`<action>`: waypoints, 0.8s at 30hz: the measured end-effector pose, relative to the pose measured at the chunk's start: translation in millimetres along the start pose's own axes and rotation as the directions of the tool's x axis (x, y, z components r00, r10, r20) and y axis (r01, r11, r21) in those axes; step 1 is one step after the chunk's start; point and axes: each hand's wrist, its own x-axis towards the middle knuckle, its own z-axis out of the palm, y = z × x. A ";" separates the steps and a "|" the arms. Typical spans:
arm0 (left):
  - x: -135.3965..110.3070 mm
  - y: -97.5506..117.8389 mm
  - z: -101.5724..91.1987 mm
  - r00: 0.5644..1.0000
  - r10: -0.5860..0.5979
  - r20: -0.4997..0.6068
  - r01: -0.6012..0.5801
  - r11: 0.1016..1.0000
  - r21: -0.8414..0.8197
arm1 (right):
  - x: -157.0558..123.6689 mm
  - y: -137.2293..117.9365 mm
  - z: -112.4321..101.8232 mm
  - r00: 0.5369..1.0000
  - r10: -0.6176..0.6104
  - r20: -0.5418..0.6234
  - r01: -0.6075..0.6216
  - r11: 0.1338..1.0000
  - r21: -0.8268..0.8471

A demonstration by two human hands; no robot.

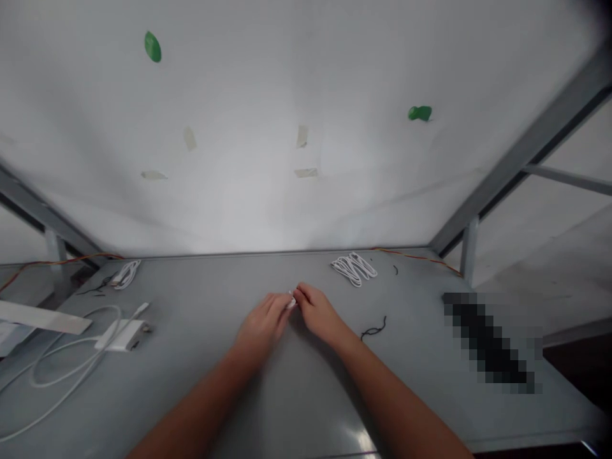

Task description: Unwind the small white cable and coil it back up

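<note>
Left hand (262, 322) and right hand (319, 312) meet, fingertips pinched together.

Left hand (261, 325) and right hand (318, 312) meeting at the fingertips on a small white piece (291, 303), grey bench (215, 382), white cable bundle (354, 268) behind, thin black tie (374, 329) beside right wrist

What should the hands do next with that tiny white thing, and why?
Probably keep the pinch and lift the small white piece a little off the grey table. The left hand and right hand meet fingertip to fingertip over it and hide most of it, so what it is cannot be told; raising it would bring it into clearer view.
</note>
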 end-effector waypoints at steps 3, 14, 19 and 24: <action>6.8 7.0 -7.3 0.968 -0.163 -0.190 0.137 0.980 -0.141 | -5.7 -7.5 -4.9 0.994 -0.090 0.057 0.093 0.994 -0.060; 2.2 14.5 -1.9 0.773 -0.357 0.525 0.628 0.549 -0.551 | -11.6 -13.1 -12.5 0.983 -0.167 -0.081 0.159 0.983 -0.094; 6.5 20.1 -23.8 0.961 -0.264 0.086 0.263 0.769 -0.583 | -10.7 -10.1 -14.3 0.986 -0.139 -0.094 0.129 0.986 -0.101; 3.3 17.5 -17.3 0.960 -0.136 0.246 0.212 0.924 -0.317 | -12.7 -14.1 -12.1 0.985 -0.170 0.007 0.169 0.984 0.062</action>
